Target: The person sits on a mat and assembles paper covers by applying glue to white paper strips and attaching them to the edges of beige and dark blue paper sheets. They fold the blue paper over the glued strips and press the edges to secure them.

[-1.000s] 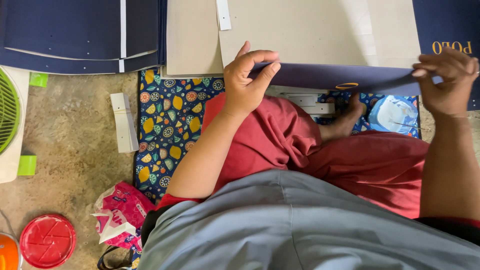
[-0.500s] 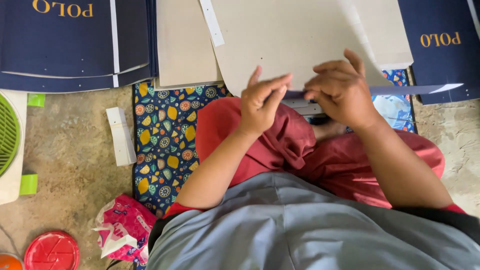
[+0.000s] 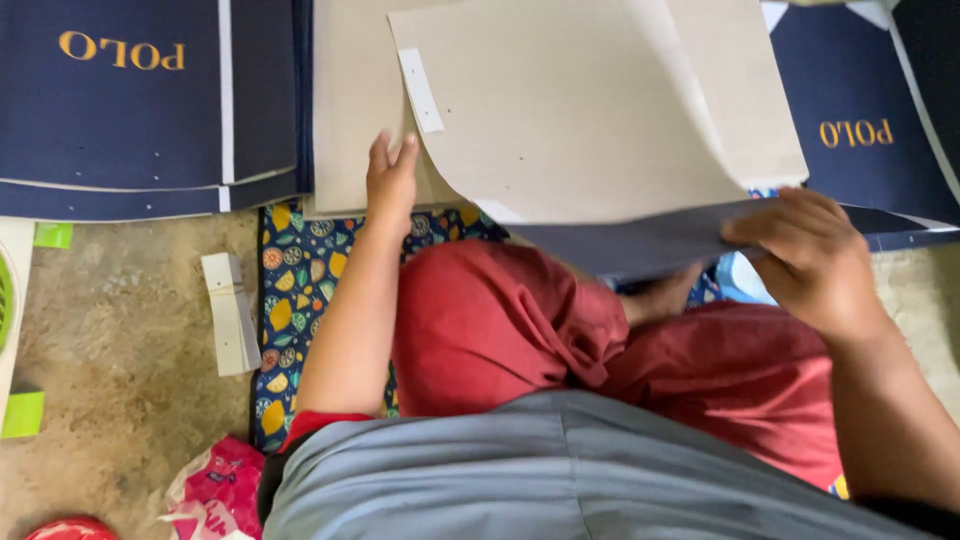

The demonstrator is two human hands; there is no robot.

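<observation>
The right hand (image 3: 815, 260) is pinching the edge of a curved cardboard sheet (image 3: 580, 130) in a closed grip. The left hand (image 3: 390, 180), fingers released and flat, is pressing on the sheet's left edge above a patterned mat (image 3: 300, 290).

Red lid (image 3: 70, 528) cut off by bottom edge.
</observation>
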